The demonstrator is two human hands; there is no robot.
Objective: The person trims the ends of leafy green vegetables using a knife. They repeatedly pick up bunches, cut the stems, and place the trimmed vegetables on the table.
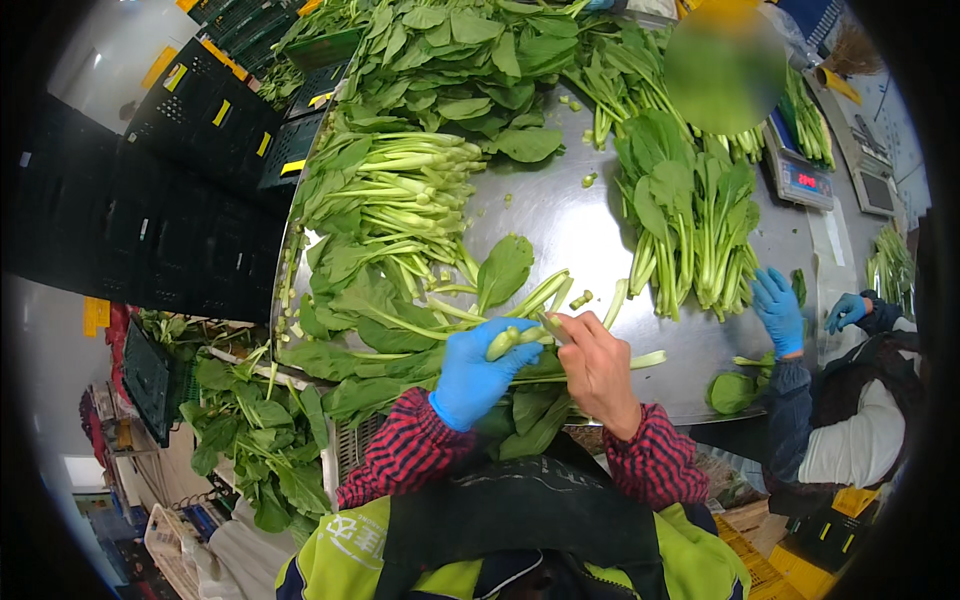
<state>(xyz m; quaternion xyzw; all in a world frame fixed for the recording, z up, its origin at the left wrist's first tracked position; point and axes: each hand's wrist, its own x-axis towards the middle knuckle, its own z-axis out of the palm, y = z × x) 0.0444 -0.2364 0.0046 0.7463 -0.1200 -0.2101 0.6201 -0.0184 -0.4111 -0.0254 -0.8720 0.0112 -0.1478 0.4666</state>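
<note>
My left hand [484, 367], in a blue glove, is closed around the stems of leafy greens [512, 341]; their cut ends point to the right. My bare right hand [600, 364] grips a small knife, its blade [553, 328] against the stem ends. The handle is hidden in my fingers. More loose greens [397, 360] lie under and left of my hands. A large pile of greens with pale stems [420, 180] lies beyond them on the steel table [547, 202]. Small cut stem pieces [581, 300] lie just past my right hand.
Bunched greens [690, 217] lie at the right, near a digital scale [802, 180]. A co-worker's blue-gloved hands [778, 311] are at the table's right side. Black crates [202, 105] stand stacked at the left. A crate of greens [262, 442] sits at lower left.
</note>
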